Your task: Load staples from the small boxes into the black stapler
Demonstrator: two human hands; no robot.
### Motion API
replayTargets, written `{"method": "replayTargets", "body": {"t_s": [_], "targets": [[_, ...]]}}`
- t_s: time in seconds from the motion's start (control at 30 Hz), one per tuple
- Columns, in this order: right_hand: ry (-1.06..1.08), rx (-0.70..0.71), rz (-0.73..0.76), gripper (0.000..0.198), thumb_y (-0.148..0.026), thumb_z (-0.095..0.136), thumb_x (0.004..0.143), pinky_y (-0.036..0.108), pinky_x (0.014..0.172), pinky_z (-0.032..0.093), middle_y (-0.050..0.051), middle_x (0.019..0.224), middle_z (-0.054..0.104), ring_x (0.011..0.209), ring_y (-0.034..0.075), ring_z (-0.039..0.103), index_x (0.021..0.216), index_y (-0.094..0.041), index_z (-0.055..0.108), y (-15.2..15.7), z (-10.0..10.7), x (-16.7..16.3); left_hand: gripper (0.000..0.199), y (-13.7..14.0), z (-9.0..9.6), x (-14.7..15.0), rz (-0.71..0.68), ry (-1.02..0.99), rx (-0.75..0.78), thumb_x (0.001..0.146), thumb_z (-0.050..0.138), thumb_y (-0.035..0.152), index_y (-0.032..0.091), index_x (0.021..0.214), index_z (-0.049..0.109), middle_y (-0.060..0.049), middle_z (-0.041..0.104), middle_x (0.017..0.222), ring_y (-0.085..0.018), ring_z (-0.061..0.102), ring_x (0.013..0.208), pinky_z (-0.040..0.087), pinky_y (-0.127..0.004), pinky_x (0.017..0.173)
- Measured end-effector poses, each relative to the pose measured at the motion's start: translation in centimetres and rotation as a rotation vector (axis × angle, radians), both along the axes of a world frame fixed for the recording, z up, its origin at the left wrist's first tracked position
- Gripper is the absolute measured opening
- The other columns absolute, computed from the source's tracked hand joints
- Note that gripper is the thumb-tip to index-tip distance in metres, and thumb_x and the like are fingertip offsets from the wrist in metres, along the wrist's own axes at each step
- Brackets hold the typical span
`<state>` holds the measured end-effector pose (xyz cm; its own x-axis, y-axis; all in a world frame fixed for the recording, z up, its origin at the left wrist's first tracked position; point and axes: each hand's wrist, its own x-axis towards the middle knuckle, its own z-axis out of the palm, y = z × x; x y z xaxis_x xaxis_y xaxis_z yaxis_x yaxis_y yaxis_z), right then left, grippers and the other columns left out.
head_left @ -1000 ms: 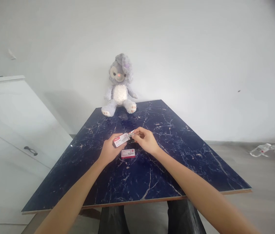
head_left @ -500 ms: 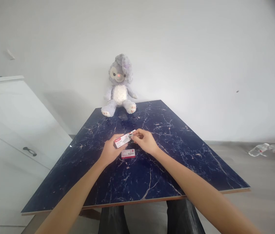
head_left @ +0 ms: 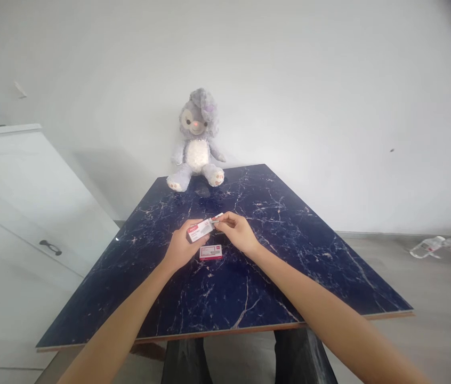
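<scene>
Fingers (head_left: 187, 223) of the left hand (head_left: 178, 246) are wrapped around a red-and-white box (head_left: 199, 231), held slanted over the middle of the table (head_left: 249, 288). The thumb and fingertips of the right hand (head_left: 243, 233) are pinched at the right end of that box, gripping a thin grey thing (head_left: 215, 222) beside a white flap (head_left: 219, 216); it is too small to tell what it is or how far inside the box it sits.

Nearest, two legs (head_left: 185, 361) in dark trousers show below the table's near edge. Lying flat near the table's middle, just nearer than the hands, is a second box (head_left: 211, 252), also red and white. The tabletop is dark blue with white veins. Left of the table stands a white cabinet (head_left: 13, 229) with a dark handle (head_left: 50, 248). Right of the table, clear bottles (head_left: 429, 246) lie on the grey floor (head_left: 393, 277). At the table's far edge sits a grey plush toy (head_left: 197, 153) with a white belly, legs spread. Beyond the table rises a pale wall (head_left: 309, 106).
</scene>
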<state>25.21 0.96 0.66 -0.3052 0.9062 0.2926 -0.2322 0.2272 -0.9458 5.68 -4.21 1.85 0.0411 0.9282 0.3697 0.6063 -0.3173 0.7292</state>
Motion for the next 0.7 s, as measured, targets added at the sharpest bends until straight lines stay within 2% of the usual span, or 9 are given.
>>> {"method": "replayTargets", "body": {"t_s": [0.1,0.3,0.57,0.7], "targets": [[0.019,-0.017,0.01,0.019,-0.035,0.074,0.075,0.035,0.088,0.056,0.006,0.102,0.075,0.094,0.021,0.07,0.083,-0.019,0.066,-0.1,0.1,-0.1,0.046,0.0,0.0,0.0,0.005,0.004,0.007,0.079,0.073,0.041,0.023,0.119,0.06,-0.004,0.075,0.096,-0.022,0.072,0.081,0.056,-0.032,0.073],[0.089,-0.144,0.058,0.027,-0.04,0.077,0.075,0.037,0.089,0.056,0.004,0.083,0.074,0.083,0.019,0.071,0.083,-0.018,0.063,-0.2,0.5,0.1,0.048,0.1,-0.1,-0.2,-0.006,0.022,0.023,0.079,0.073,0.041,0.022,0.12,0.059,-0.005,0.075,0.1,-0.022,0.071,0.086,0.055,-0.033,0.076],[0.147,-0.223,0.142,0.031,-0.042,0.078,0.076,0.033,0.089,0.057,0.005,0.093,0.074,0.092,0.018,0.071,0.086,-0.019,0.06,-0.9,1.4,0.2,0.046,0.1,0.0,-0.2,0.005,0.038,0.031,0.08,0.072,0.04,0.022,0.12,0.059,-0.004,0.074,0.099,-0.021,0.07,0.085,0.054,-0.031,0.075],[0.153,-0.221,0.166,0.029,-0.041,0.077,0.076,0.03,0.082,0.057,0.004,0.092,0.074,0.085,0.016,0.071,0.086,-0.019,0.06,-0.7,1.6,0.5,0.043,0.0,0.0,-0.5,-0.035,0.067,0.03,0.08,0.071,0.041,0.022,0.117,0.059,-0.002,0.073,0.098,-0.019,0.069,0.084,0.052,-0.031,0.075]]}}
